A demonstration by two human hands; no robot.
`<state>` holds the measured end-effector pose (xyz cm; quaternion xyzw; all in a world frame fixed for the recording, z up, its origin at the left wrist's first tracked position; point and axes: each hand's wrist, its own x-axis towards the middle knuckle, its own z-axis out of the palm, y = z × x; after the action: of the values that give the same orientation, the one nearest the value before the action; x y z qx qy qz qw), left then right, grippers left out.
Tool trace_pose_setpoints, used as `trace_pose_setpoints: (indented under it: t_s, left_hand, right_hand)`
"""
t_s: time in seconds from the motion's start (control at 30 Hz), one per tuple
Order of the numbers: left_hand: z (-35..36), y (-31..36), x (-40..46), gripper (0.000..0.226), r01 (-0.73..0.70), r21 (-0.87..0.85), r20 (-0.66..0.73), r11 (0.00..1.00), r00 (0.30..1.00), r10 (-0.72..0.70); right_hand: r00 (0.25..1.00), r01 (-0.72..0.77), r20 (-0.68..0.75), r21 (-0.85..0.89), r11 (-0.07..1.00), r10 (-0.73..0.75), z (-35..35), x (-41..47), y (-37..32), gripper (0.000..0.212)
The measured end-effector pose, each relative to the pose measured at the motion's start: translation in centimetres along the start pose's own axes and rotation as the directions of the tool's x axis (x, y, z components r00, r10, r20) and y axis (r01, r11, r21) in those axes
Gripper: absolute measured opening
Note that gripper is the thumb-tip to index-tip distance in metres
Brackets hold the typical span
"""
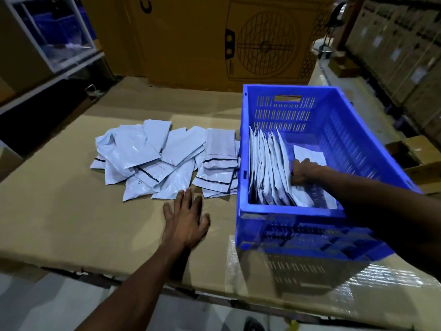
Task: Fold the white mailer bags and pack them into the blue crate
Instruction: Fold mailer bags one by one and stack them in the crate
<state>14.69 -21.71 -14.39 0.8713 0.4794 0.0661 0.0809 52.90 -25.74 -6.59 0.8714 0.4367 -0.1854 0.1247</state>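
Mailer bags are in two spots right now: a loose pile (pixel 164 161) on the cardboard top (pixel 59 211) at about 10 o'clock from the left hand, and a row standing on edge inside the crate (pixel 329 130), leaning toward its left wall. The crate sits at roughly 2 o'clock from that hand, just beside the pile.

The packed row (pixel 269 168) looks floppy, so I'd guess it slumps unless something props it. The right hand (pixel 304 172) is in the crate at the row's right side, fingers curled in against the outermost bag; can't tell whether it's really pinching one or just pushing the stack over.

Left hand (pixel 187 218) lies flat on the cardboard, fingers spread, holding nothing, just short of the pile.

These bags look thin, light and slick, probably slide off each other. I'd grab one by a corner or the strip edge, then crease it flat against the cardboard.
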Motion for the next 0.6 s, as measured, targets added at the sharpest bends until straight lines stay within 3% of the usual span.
trace_pose_setpoints:
  t_s: [0.1,0.37,0.47,0.6]
  left_hand:
    - [0.0,-0.1,0.0,0.064,0.002,-0.004,-0.001,1.000,1.000,-0.002]
    - [0.1,-0.1,0.2,0.064,0.003,-0.012,-0.011,1.000,1.000,-0.003]
    - [0.2,-0.1,0.2,0.060,0.006,-0.013,-0.010,1.000,1.000,-0.006]
    - [0.3,0.0,0.3,0.059,0.005,0.004,-0.021,1.000,1.000,-0.005]
  right_hand:
    - [0.999,0.005,-0.033,0.014,1.000,-0.005,-0.2,-0.3,0.1,0.068]
    - [0.984,0.078,-0.140,-0.199,0.977,-0.107,-1.3,-0.2,0.0,0.043]
    - [0.968,0.031,-0.249,-0.011,0.999,-0.033,-3.0,-0.4,-0.2,0.051]
    - [0.926,0.061,-0.378,0.198,0.978,0.019,-4.3,-0.8,0.4,0.043]
